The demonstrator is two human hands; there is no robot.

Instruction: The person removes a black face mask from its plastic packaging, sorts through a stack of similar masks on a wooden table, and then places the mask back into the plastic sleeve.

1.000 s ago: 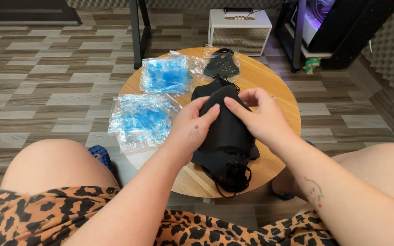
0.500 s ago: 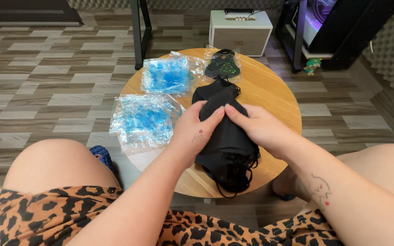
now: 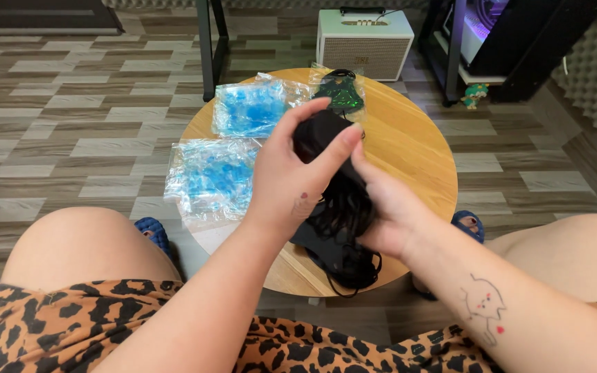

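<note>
Two hands meet at frame centre: my left hand [image 3: 291, 186] and right hand [image 3: 388, 211] pinch black masks [image 3: 333, 207] above the round table [image 3: 416, 155]. Blue packets [image 3: 209, 179] lie at left.

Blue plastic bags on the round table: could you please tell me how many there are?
2. One blue plastic bag lies at the table's far left edge; the other blue bag lies nearer, overhanging the left rim, beside the left hand. None seems hidden.

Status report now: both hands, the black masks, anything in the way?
Left hand and right hand grip black masks over the round table. Plastic packets lie left, apart.
</note>
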